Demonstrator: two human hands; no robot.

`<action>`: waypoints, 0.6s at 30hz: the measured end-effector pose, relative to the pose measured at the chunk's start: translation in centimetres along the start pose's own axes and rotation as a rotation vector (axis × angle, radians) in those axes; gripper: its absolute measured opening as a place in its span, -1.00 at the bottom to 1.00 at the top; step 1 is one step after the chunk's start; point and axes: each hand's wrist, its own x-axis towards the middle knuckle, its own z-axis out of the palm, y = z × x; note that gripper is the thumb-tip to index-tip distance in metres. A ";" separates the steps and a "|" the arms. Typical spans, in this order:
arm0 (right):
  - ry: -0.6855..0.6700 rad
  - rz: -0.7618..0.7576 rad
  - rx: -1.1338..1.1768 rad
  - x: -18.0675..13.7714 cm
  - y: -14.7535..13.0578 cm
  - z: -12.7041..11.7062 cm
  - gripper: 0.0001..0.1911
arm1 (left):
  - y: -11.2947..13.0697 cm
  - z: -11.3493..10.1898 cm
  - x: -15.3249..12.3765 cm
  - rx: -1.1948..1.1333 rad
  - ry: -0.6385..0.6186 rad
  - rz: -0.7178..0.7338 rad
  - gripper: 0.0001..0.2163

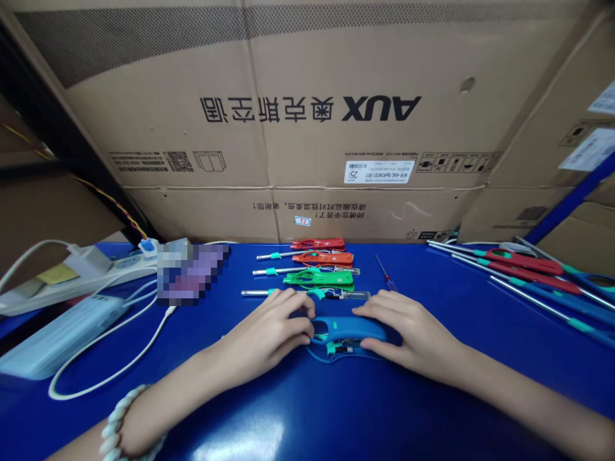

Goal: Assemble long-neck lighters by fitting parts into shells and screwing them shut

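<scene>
On the blue table before me lies a blue lighter casing [353, 328], the handle shell of a long-reach gas lighter. My left hand [283, 326] curls its fingers round the casing's left end near the trigger opening. Thumb and fingers of my right hand [403, 323] grip its right end from both sides. Below the casing shows another blue shell edge [336, 358] with a black and teal inner part [343, 349]. Just behind my hands sits a loose metal lighter tube with a clear fuel tank [355, 295]. My fingers partly hide the casing's ends.
Behind are green [321, 279], orange [331, 258] and red [319, 244] opened lighters, with a small screwdriver [385, 275] beside them. Several long lighters [533, 269] lie at right. A power strip [129, 262], power bank [62, 336] and white cable [110, 382] occupy the left. Cardboard [307, 128] walls the back.
</scene>
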 end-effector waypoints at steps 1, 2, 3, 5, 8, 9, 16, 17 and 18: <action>-0.011 0.001 -0.003 0.0 -0.1 -0.2 -0.67 | 0.0 0.0 -0.1 -0.010 -0.010 0.004 -0.89; -0.021 0.002 -0.004 -0.1 -0.1 -0.4 -0.67 | -0.1 0.1 -0.1 -0.020 -0.014 0.003 -0.88; -0.031 0.004 -0.004 -0.1 -0.2 -0.5 -0.67 | -0.1 0.1 -0.2 -0.030 -0.019 0.000 -0.87; -0.054 0.011 0.002 0.0 -0.2 -0.8 -0.70 | -0.2 0.1 -0.2 -0.053 -0.031 -0.006 -0.84; -0.101 0.018 0.015 0.1 -0.3 -1.2 -0.76 | -0.3 0.1 -0.2 -0.108 -0.039 0.005 -0.80; -0.111 0.020 0.017 0.1 -0.3 -1.2 -0.77 | -0.3 0.1 -0.2 -0.123 -0.037 0.008 -0.80; -0.181 0.054 0.050 0.1 -0.6 -1.2 -0.79 | -0.6 0.5 -0.2 -0.089 0.009 -0.131 -0.83; -0.186 0.058 0.053 0.1 -0.6 -1.1 -0.78 | -0.7 0.6 -0.2 -0.072 -0.007 -0.154 -0.85; -0.190 0.061 0.056 0.1 -0.7 -1.0 -0.78 | -0.7 0.6 -0.2 -0.059 -0.022 -0.173 -0.87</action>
